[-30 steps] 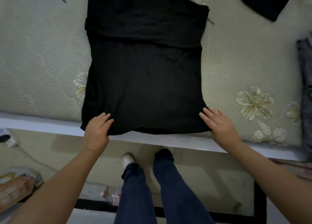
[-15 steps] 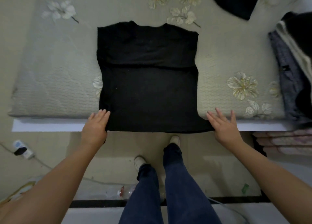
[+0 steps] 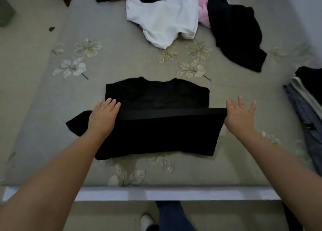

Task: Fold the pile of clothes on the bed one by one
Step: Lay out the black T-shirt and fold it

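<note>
shirt: your black shirt (image 3: 156, 131) sits mid-bed (image 3: 43, 108), hem half carried up toward the collar.
left hand (image 3: 102, 117): on the hem's left corner; fingers look straight, but I can't tell if the thumb's pinching underneath.
right hand (image 3: 239, 116): pinching the right corner, other fingers splayed.
risk: the left flap sticks out, so the fold could land crooked or bunch.
pile: the white top (image 3: 163, 20) is waiting behind.

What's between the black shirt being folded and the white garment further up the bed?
Head view: only bare bedcover with printed flowers lies between the black shirt and the white garment.
</note>
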